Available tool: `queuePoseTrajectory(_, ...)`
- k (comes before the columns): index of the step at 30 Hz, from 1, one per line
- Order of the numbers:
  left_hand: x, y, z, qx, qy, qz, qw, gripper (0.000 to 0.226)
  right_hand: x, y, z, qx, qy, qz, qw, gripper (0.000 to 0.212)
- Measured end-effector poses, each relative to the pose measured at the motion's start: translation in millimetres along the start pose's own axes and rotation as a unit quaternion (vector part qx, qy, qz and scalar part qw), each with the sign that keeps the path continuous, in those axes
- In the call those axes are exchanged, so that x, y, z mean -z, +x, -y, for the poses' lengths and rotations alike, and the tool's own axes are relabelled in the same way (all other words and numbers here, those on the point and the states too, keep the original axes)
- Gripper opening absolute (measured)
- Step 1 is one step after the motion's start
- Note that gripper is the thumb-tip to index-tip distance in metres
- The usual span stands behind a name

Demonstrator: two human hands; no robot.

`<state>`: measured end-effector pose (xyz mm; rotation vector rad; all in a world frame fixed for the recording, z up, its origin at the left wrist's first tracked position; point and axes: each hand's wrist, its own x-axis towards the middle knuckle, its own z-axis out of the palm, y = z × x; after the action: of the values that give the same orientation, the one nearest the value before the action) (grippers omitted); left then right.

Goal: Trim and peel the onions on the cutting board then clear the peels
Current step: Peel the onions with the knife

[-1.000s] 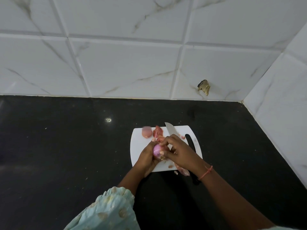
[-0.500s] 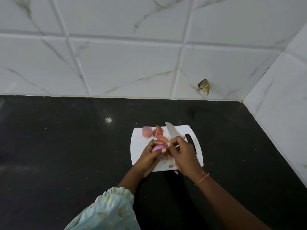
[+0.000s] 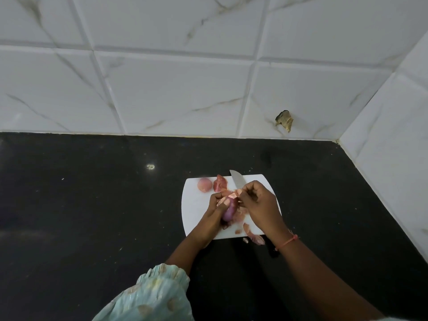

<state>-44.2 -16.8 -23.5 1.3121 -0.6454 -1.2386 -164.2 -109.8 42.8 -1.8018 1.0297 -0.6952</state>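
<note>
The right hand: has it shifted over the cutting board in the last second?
Yes. The right hand has moved toward the far edge of the cutting board, nearer the knife blade, pinching peel.

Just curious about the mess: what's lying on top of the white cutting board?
On the board: a peeled onion, loose peels and a knife blade. The hands, peeling another onion, hide whatever lies beneath them.

Board's [image 3: 196, 205] left bare — knife [image 3: 237, 180] bars right.
</note>
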Motion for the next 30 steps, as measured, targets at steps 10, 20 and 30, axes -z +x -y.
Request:
queuePoseTrajectory(10,6,-1,-3,-0.013,-0.215,0.019,0.976,0.054,-12,-8,0,-0.064,0.123,-0.021,0.990,0.010)
queuePoseTrajectory(20,5,-2,-5,-0.029,-0.223,0.026,0.974,0.065,-1,-10,-1,0.099,-0.047,0.058,0.992,0.015)
queuePoseTrajectory(30,5,-3,-6,-0.002,-0.216,0.019,0.976,0.069,-6,-9,0,0.091,-0.072,0.025,0.993,0.006)
